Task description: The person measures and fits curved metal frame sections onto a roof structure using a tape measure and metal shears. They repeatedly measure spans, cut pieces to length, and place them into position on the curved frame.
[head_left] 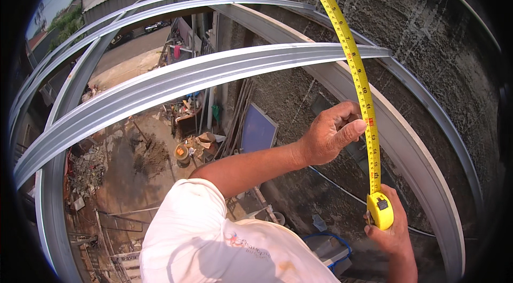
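My right hand (394,224) is wrapped round the yellow case of a tape measure (382,214), held low at the right. Its long yellow blade (355,61) runs out of the case, up past a metal beam and off the top edge, bowing to the left. My left hand (334,130) is closed at the blade's left edge, thumb tip against it and the other fingers curled. Just left of the blade, a silvery metal beam (214,69) spans the picture, and the blade crosses in front of its right end.
Other metal beams (176,9) lie beyond, with a wide grey one (398,138) curving down at the right. A rough dark wall (427,42) rises behind it. Far below, the ground holds a bucket (182,152), a blue panel (259,128), planks and rubble.
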Tool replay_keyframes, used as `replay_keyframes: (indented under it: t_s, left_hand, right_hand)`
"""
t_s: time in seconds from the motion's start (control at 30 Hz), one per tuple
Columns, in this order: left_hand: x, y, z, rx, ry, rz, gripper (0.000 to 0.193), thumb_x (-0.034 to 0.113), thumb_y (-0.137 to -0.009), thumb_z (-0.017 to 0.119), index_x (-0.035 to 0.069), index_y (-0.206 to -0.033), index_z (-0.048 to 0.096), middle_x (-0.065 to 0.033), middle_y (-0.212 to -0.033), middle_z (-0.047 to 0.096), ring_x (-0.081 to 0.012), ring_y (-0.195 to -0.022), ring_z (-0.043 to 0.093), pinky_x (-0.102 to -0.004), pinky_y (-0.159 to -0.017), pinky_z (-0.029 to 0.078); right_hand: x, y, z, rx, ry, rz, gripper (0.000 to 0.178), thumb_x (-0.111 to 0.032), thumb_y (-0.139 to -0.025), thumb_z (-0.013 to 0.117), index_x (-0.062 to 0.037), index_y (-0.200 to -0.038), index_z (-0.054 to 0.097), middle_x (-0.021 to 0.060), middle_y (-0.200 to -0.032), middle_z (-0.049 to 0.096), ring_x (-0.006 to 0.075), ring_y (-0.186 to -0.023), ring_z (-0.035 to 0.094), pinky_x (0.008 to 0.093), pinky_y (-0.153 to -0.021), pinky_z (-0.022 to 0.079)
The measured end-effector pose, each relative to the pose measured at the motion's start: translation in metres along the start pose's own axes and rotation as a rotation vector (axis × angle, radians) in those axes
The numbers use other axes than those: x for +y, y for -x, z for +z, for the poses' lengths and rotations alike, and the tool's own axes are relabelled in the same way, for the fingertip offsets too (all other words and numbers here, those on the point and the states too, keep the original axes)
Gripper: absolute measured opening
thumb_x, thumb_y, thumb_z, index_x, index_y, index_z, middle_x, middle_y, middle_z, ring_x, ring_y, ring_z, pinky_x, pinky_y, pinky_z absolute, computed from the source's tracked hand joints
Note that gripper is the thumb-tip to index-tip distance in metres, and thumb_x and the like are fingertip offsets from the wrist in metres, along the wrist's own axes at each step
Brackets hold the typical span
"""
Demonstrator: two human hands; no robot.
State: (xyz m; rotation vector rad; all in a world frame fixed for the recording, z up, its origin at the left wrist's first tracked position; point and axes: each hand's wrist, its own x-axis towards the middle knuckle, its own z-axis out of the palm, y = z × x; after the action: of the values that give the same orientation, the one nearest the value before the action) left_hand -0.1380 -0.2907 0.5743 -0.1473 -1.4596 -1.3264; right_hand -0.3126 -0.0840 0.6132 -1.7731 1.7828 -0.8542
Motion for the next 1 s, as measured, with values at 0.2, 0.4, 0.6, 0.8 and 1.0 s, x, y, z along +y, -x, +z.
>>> replay_keyframes:
  t_s: [0.2,0.4,0.6,0.8,1.0]
  left_hand:
    - [-0.048,0.07,-0.129,0.3,-0.299,-0.132,0.022,0.021,-0.098,0.051,0.004,-0.11,0.057,-0.0037,-0.078,0.056,-0.0115,-0.073,0.056,-0.0292,-0.068,0.048]
    - [0.051,-0.032,-0.202,0.514,-0.642,0.434,0.034,0.009,-0.091,0.058,0.014,-0.125,0.055,-0.0089,-0.112,0.06,-0.0137,-0.091,0.061,-0.0278,-0.075,0.053]
    - [0.078,-0.117,-0.213,0.319,-1.418,0.903,0.044,0.003,-0.08,0.068,0.017,-0.121,0.062,-0.0062,-0.099,0.063,-0.0203,-0.09,0.063,-0.0305,-0.078,0.055]
    - [0.059,-0.151,-0.227,0.32,-1.43,0.968,0.025,0.003,-0.079,0.069,0.011,-0.103,0.07,-0.0085,-0.097,0.068,-0.0253,-0.089,0.066,-0.0345,-0.078,0.055]
    - [0.045,-0.189,-0.289,0.4,-1.564,0.746,0.019,0.008,-0.081,0.064,0.01,-0.099,0.069,-0.0106,-0.096,0.069,-0.0279,-0.091,0.066,-0.035,-0.076,0.055]
  right_hand:
    - [-0.067,-0.006,-0.035,0.14,-0.129,0.12,0.086,-0.038,-0.053,0.075,0.0027,-0.123,0.046,0.0032,-0.09,0.049,0.0078,-0.073,0.054,0.0223,-0.064,0.046]
    - [-0.114,-0.051,-0.067,0.042,0.075,0.096,0.092,-0.054,-0.05,0.076,0.0036,-0.118,0.051,0.0057,-0.099,0.05,0.0117,-0.08,0.056,0.0253,-0.064,0.048]
    - [-0.152,-0.105,-0.066,-0.101,0.218,0.122,0.08,-0.024,-0.043,0.066,-0.0002,-0.118,0.053,0.0094,-0.094,0.055,0.0175,-0.078,0.06,0.0271,-0.066,0.049]
    - [-0.156,-0.115,-0.074,-0.049,0.178,0.08,0.081,-0.014,-0.045,0.064,-0.0003,-0.123,0.052,0.0075,-0.086,0.057,0.0142,-0.078,0.059,0.0246,-0.071,0.048]
    - [-0.142,-0.092,-0.129,0.05,0.412,0.127,0.083,0.0,-0.047,0.058,-0.003,-0.13,0.048,0.01,-0.099,0.056,0.0205,-0.089,0.057,0.0287,-0.081,0.046]
